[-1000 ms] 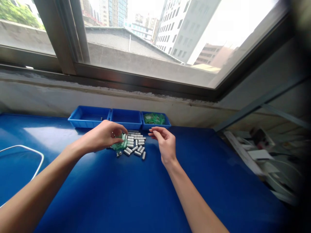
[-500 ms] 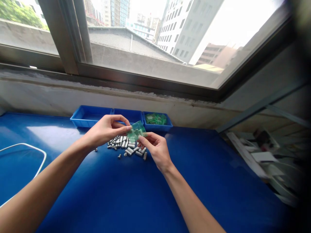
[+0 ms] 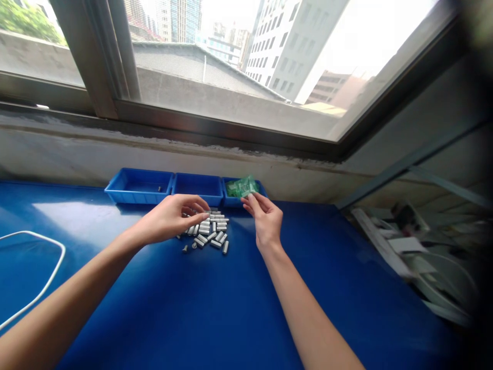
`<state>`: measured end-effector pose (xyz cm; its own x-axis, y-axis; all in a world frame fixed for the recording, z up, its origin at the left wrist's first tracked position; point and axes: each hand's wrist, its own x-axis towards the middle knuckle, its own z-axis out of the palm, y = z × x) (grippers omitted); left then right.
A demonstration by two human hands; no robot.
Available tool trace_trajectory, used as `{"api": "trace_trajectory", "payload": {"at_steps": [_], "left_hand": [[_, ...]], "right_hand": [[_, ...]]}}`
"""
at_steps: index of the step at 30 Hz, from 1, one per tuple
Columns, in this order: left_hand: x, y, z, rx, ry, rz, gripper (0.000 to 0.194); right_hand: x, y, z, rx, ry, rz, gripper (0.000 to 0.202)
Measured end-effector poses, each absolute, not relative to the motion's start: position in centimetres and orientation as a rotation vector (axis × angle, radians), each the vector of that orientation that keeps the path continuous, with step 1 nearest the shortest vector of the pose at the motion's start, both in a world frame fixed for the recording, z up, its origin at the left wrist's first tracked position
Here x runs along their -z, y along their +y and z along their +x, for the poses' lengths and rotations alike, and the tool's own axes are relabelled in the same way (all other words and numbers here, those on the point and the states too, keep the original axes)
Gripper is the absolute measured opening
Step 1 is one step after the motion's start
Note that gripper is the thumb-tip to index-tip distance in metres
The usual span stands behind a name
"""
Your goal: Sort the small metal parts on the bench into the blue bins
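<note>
A small see-through green plastic bag (image 3: pixel 248 186) is pinched between the thumb and fingers of my right hand (image 3: pixel 267 220). It hangs over the right-hand blue bin (image 3: pixel 232 202), where similar green bags (image 3: pixel 232 189) lie. What the held bag contains is not clear from here. My left hand (image 3: pixel 175 218) hovers above a pile of short silver metal cylinders (image 3: pixel 211 227), its fingers curved and the thumb slightly apart from them, with nothing visible in them. That hand covers part of the pile. A few small screw-like metal pieces (image 3: pixel 185 248) lie at the pile's near edge.
Two more blue bins stand in the same row, a left bin (image 3: pixel 133 197) with a small piece inside and a middle bin (image 3: pixel 198 198). A white cable (image 3: pixel 57 264) curves across the blue table (image 3: pixel 215 313) at left. Behind rises the window wall (image 3: pixel 185 154).
My left hand has let go of the green bag and moved slightly down over the metal pieces. My right hand has carried the bag right and up to the right-hand bin.
</note>
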<state>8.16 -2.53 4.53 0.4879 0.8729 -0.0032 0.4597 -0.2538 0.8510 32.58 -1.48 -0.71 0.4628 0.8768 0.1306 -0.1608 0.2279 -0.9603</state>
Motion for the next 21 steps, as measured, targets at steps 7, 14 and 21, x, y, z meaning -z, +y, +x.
{"api": "trace_trajectory", "payload": {"at_steps": [7,14,21], "left_hand": [[-5.5,-2.2,6.8,-0.416,1.348,2.114,0.035],[-6.7,-1.9,2.5,0.033,1.499,2.230,0.030],[-6.0,-1.6,1.2,0.242,1.463,2.125,0.031]], "right_hand": [[0.3,-2.3,33.1,-0.803,-0.857,-1.175,0.030],[-1.6,-6.2,30.3,-0.641,-1.911,-1.180,0.014],[-0.3,-7.5,27.0,-0.374,-2.470,-0.982,0.017]]}}
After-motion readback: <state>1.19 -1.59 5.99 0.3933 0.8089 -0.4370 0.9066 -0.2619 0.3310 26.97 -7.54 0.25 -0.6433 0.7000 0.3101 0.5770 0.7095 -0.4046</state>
